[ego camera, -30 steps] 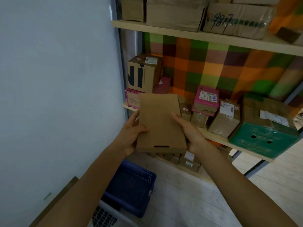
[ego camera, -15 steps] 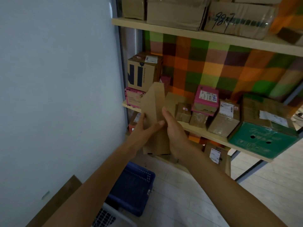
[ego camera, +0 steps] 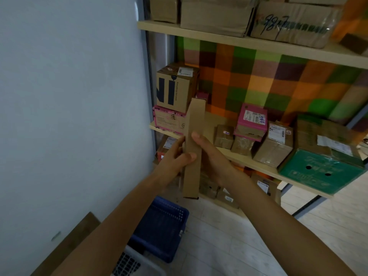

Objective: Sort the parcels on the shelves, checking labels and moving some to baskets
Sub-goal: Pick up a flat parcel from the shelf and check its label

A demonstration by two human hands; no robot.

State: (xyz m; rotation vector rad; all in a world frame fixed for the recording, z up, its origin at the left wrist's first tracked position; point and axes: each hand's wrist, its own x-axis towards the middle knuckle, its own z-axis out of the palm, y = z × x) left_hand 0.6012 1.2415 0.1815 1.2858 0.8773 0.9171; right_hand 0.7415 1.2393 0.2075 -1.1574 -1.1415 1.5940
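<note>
A flat brown cardboard parcel (ego camera: 194, 136) stands on edge in front of the middle shelf (ego camera: 249, 163), its narrow side facing me. My left hand (ego camera: 175, 158) grips it from the left with the thumb across the near edge. My right hand (ego camera: 211, 156) holds its right face, thumb up on the edge. No label shows on the visible side. Below my arms stand a dark blue basket (ego camera: 163, 226) and part of a white basket (ego camera: 131, 263).
The middle shelf carries a brown box printed "NI" (ego camera: 175, 86) on a pink box (ego camera: 169, 120), a pink-topped parcel (ego camera: 252, 121), small brown boxes and a green box (ego camera: 322, 170). More cartons fill the top shelf (ego camera: 258, 41). A white wall is at the left.
The parcel was held flat with its broad face toward me; both hands have turned it so only its narrow edge faces me, and it now stands slightly higher.
</note>
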